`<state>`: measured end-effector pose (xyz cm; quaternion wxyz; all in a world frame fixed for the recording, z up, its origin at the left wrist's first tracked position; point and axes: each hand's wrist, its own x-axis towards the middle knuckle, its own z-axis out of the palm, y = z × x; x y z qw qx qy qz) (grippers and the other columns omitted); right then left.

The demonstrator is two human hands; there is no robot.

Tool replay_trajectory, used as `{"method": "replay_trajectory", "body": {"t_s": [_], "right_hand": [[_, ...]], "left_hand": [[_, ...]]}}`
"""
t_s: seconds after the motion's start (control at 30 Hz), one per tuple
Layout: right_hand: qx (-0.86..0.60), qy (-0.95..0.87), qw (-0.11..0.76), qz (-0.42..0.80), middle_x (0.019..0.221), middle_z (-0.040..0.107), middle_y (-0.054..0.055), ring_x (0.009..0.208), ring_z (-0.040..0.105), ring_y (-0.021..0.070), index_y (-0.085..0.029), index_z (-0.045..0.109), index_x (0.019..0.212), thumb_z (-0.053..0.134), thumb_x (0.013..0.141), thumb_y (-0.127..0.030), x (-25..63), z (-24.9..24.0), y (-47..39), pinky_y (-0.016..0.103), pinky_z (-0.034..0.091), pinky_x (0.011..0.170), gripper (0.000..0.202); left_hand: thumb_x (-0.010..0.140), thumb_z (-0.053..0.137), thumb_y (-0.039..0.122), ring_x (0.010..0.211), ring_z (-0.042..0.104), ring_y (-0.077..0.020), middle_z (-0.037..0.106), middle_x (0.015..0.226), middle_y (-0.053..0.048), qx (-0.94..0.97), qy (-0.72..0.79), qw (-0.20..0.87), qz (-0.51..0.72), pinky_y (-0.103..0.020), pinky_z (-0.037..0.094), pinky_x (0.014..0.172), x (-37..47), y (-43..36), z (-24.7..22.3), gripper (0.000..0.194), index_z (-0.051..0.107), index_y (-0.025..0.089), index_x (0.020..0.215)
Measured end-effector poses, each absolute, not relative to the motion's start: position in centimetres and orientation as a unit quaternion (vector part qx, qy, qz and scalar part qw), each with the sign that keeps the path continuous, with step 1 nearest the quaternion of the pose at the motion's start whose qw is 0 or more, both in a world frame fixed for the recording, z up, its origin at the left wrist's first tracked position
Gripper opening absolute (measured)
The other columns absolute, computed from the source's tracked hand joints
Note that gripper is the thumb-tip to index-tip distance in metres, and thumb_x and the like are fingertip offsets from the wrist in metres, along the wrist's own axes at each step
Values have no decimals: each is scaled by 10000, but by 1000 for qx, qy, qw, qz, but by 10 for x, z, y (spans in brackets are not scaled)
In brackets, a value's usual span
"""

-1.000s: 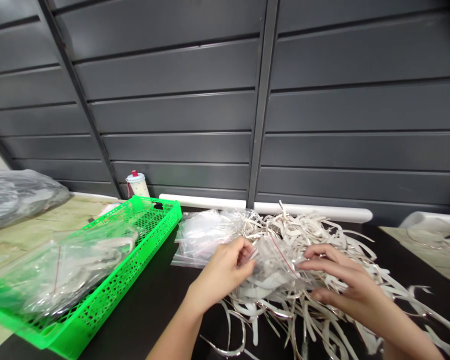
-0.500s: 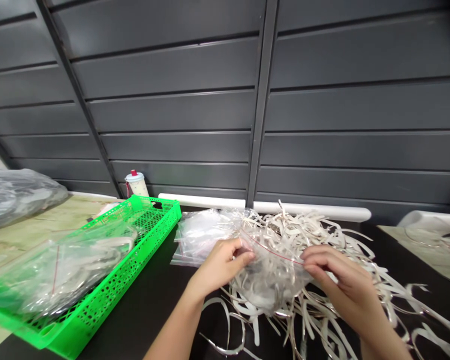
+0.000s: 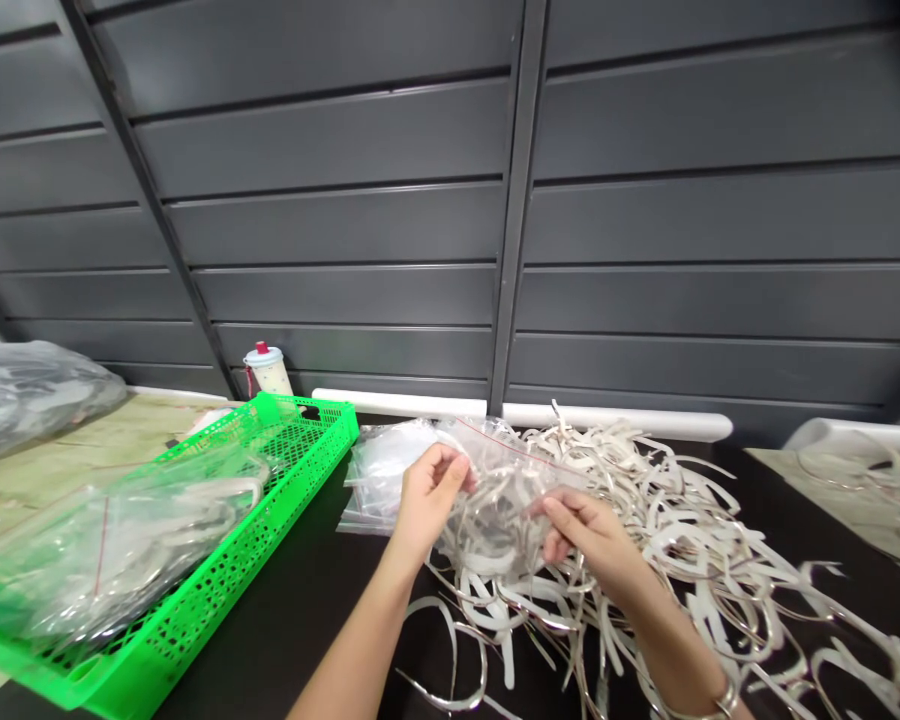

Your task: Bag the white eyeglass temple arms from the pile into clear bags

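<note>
Between my hands is a clear plastic zip bag [image 3: 506, 500] with a red line along its top edge. My left hand [image 3: 433, 492] pinches its left side, fingers curled and thumb on top. On the right, my right hand [image 3: 581, 535] grips the bag's other side between thumb and fingers. Through the film I see curved strips; whether they lie inside the bag or behind it, I cannot tell. Beneath and beyond spreads a tangled heap of curved white and silvery strips [image 3: 675, 520]. Left of the heap lies a stack of clear plastic bags [image 3: 379, 465].
A green perforated crate [image 3: 270, 555] stands on the left, holding filled clear bags [image 3: 142, 540]. Behind it is a lidded cup [image 3: 270, 372]. White rolls [image 3: 622, 420] lie along the foot of the grey panelled wall [image 3: 345, 230]. The table top [image 3: 292, 620] is black.
The bag's red-lined edge has shifted up and left. My right hand has moved left, closer to my left hand, which has risen slightly.
</note>
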<state>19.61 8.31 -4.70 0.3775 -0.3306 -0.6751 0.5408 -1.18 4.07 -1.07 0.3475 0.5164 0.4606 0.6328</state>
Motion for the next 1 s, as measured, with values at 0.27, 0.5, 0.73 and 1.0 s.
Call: {"method": "replay_trajectory", "body": {"t_s": [0.27, 0.5, 0.73, 1.0], "right_hand": [[-286, -503, 616, 534, 745, 702, 48, 389, 518, 80, -179, 626, 742, 705, 763, -447, 222, -29, 81, 201, 431, 389, 280], [-278, -443, 679, 516, 692, 684, 35, 372, 484, 71, -181, 604, 732, 720, 747, -413, 233, -26, 91, 181, 396, 342, 259], [-309, -485, 662, 480, 785, 709, 57, 368, 477, 65, -173, 622, 752, 672, 788, -453, 228, -27, 88, 202, 382, 375, 287], [-387, -694, 461, 396, 413, 525, -36, 342, 485, 132, -180, 659, 766, 517, 864, -495, 214, -34, 84, 249, 388, 423, 359]], "left_hand": [[698, 710, 374, 862, 616, -179, 669, 924, -53, 582, 440, 443, 522, -287, 468, 777, -16, 50, -21, 430, 610, 166, 1061], [737, 643, 385, 571, 606, -170, 670, 575, -25, 608, 472, 475, 428, -286, 468, 627, -8, 57, -34, 272, 696, 143, 627], [611, 755, 314, 756, 645, -219, 730, 756, -49, 600, 491, 452, 441, -309, 477, 718, -14, 59, -32, 226, 738, 160, 775], [710, 672, 444, 615, 610, -170, 662, 609, -42, 546, 496, 404, 542, -291, 472, 667, -11, 61, -32, 304, 621, 150, 649]]}}
